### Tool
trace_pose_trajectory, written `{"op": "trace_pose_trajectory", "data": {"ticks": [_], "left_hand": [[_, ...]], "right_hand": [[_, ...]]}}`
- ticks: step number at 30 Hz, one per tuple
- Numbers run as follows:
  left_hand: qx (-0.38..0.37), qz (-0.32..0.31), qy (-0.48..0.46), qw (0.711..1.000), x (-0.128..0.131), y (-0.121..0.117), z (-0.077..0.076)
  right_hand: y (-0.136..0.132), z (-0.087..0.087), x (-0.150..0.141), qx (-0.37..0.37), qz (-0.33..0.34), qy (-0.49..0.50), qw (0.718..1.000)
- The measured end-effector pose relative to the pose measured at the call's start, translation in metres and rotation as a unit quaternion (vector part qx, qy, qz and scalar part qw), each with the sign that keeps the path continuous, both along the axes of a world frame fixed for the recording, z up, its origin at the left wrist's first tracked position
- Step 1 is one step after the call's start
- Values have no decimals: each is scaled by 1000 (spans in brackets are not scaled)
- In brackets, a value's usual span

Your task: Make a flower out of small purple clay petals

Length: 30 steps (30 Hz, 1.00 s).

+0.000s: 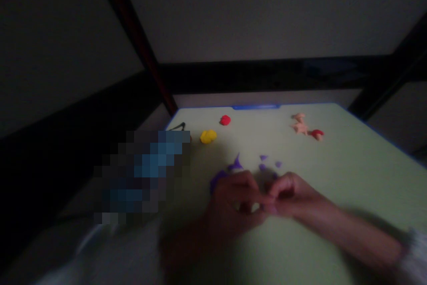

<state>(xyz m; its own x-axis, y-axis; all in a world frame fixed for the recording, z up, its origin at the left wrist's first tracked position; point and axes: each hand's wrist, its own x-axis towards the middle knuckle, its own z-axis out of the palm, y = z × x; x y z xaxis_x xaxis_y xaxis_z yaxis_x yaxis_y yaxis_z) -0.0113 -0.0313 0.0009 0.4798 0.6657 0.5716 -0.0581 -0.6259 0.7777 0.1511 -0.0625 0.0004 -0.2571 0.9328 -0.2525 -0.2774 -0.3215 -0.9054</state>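
My left hand (230, 205) and my right hand (292, 196) meet over the table, their thumbs and fingertips pinched together. Whatever sits between those fingertips is too small and blurred to name. Just beyond my left hand lies a purple lump (217, 181), clay-like and partly covered by the hand. A pointed purple piece (237, 162) stands up beside it. Several small purple bits (263, 158) are scattered on the table past my fingers.
The pale table (350, 178) has a blue edge. Farther back lie a yellow lump (208, 136), a red lump (225, 120), a peach-coloured shaped piece (300, 126) and a red-topped mushroom-like piece (317, 134). A pixelated bluish patch (160, 156) covers the left side. Behind rises a wall.
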Motion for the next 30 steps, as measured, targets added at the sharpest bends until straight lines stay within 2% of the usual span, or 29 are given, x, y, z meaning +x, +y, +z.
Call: {"op": "trace_pose_trajectory", "data": {"ticks": [9, 15, 25, 30], "left_hand": [[-3, 28, -5, 1000, 1, 3, -2], [-1, 42, 22, 999, 2, 1, -3], [19, 45, 7, 999, 2, 2, -3], [23, 54, 11, 998, 2, 1, -3]], "right_hand": [[2, 3, 5, 15, 51, -14, 998], [1, 0, 4, -17, 7, -10, 1000], [3, 1, 4, -2, 35, -24, 999], [3, 0, 4, -11, 13, -15, 1000]]}}
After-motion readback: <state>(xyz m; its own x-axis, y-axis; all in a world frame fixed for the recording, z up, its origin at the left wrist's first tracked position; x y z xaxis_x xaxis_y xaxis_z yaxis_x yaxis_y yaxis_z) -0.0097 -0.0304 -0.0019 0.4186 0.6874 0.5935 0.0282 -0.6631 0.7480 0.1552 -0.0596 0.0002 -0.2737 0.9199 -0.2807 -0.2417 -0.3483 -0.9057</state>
